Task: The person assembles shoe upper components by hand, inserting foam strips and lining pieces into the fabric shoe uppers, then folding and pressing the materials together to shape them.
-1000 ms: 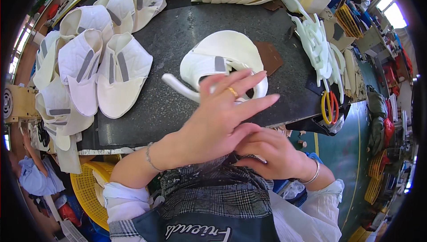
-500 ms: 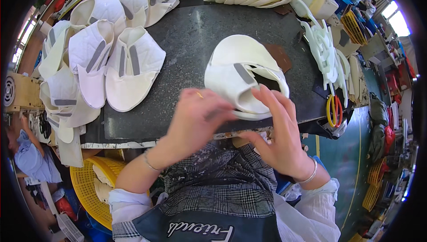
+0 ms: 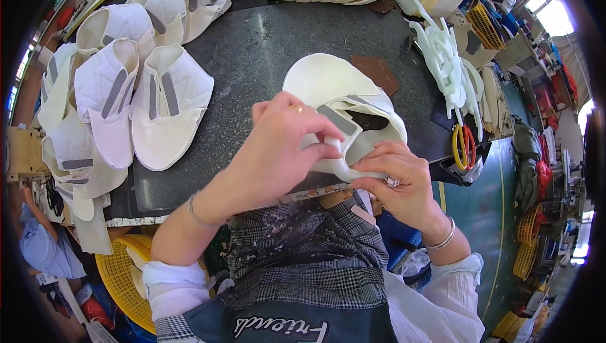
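On a dark tabletop (image 3: 252, 59), near its front edge, a white shoe upper (image 3: 325, 79) is pinched in the grip of the left hand (image 3: 274, 141) and right hand (image 3: 407, 176); similar uppers (image 3: 167, 135) are grouped at left.

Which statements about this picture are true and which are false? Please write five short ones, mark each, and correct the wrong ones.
1. The left hand and right hand are at the near side of the white shoe upper. True.
2. The gold ring is on the right hand. False: it is on the left.
3. A brown piece lies beyond the shoe upper. True.
4. The basket below the table's left end is blue. False: it is yellow.
5. The scissors' handles are red and yellow. True.
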`<state>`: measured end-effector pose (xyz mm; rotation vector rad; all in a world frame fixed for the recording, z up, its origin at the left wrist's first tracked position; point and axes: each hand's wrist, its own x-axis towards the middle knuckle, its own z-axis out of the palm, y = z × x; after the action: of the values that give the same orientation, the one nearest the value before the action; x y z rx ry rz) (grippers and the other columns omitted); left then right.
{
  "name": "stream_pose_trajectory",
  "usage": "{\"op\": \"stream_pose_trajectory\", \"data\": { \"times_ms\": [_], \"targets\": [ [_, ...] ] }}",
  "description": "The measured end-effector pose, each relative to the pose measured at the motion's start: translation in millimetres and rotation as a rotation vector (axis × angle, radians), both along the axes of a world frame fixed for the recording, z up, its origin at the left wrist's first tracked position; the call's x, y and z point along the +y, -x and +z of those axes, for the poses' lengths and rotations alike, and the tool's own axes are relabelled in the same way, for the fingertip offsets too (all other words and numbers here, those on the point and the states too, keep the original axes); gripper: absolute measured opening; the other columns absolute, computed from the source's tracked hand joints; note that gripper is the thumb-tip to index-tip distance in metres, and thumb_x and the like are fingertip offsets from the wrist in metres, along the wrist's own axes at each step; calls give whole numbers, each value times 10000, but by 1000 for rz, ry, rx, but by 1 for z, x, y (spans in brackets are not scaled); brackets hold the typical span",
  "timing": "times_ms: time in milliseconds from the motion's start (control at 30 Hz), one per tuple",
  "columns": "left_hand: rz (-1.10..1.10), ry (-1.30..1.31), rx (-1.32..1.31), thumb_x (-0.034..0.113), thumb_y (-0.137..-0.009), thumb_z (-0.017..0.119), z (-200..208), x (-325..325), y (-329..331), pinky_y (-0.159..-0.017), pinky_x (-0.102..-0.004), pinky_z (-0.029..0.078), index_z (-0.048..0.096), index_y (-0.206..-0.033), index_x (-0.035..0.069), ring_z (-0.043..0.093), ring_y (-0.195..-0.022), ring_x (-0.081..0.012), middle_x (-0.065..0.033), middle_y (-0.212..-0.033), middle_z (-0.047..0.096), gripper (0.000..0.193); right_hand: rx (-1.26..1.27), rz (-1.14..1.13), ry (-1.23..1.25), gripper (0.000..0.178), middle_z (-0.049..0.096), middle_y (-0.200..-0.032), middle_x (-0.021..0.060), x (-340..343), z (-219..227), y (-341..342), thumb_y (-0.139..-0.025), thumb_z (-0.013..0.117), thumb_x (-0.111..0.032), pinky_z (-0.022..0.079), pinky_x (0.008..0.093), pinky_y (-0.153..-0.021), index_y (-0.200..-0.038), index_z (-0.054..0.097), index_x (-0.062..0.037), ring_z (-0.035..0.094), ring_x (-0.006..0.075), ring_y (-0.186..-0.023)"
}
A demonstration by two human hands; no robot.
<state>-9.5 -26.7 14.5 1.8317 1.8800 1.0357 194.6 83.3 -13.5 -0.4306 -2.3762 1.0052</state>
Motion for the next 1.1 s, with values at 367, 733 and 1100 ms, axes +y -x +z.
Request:
{"op": "stream_pose_trajectory", "data": {
  "times_ms": [367,733,1100],
  "targets": [
    [-614,360,314,227,-822,705,-10,50,5,-1043,-507,251,628,-1157,166,309,-1290,-350,-107,-1344,465,349,-14,228,-96,243,655,-859,72,11,3,-11,-646,814,-48,488,348,-774,-865,710,-55,617,227,-822],
    [-278,379,-808,59,-763,766,44,-8,9,-798,-272,436,624,-776,38,573,-811,-95,-3,-822,636,144,14,94,464,639,694,-811,51,29,89,6,-703,791,-37,478,277,-816,-1239,450,37,617,116,-921],
    [419,99,-571,27,-830,691,-27,-38,69,-705,-216,475,687,-957,23,604,-747,-78,-29,-857,680,128,313,174,1376,181,668,-1118,173,22,21,48,-922,623,-90,513,275,-840,-1030,667,48,640,147,-914]
  ]
}}
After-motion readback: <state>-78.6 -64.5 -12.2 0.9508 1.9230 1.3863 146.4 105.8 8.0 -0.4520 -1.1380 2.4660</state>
